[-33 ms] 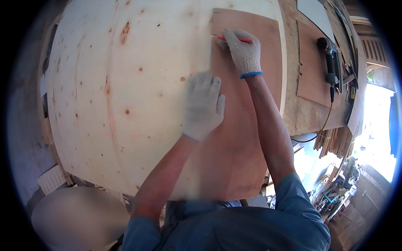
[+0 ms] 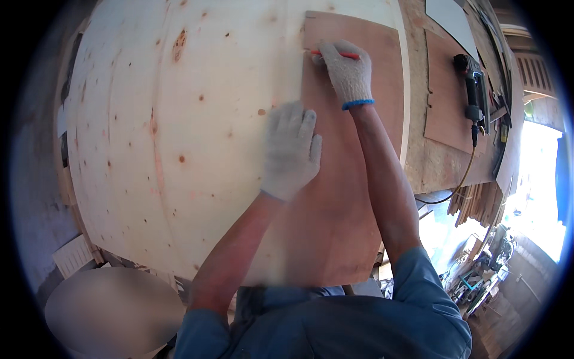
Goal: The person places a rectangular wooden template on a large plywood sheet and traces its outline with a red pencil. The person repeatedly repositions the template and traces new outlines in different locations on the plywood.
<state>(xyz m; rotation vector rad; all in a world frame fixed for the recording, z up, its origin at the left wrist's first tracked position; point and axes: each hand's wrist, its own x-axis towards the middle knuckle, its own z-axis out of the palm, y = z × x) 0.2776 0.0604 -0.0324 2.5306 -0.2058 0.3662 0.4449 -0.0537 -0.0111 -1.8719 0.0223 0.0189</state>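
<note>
A large pale plywood sheet [image 2: 179, 137] with dark knots fills the bench. On its right part lies a thinner reddish-brown board [image 2: 341, 209]. My left hand [image 2: 290, 149], in a white knit glove, lies flat with fingers spread across the brown board's left edge, partly on the pale sheet. My right hand [image 2: 347, 72], gloved with a blue cuff, reaches to the far end of that edge. It grips a red pencil [image 2: 335, 54] whose tip touches the board edge near the far corner.
To the right, a second brown board piece [image 2: 445, 102] lies on the bench beside a black power tool [image 2: 473, 90] with a trailing cable. Wood strips [image 2: 478, 203] are stacked below the bench's right edge. A grey sheet [image 2: 448, 18] lies at the far right.
</note>
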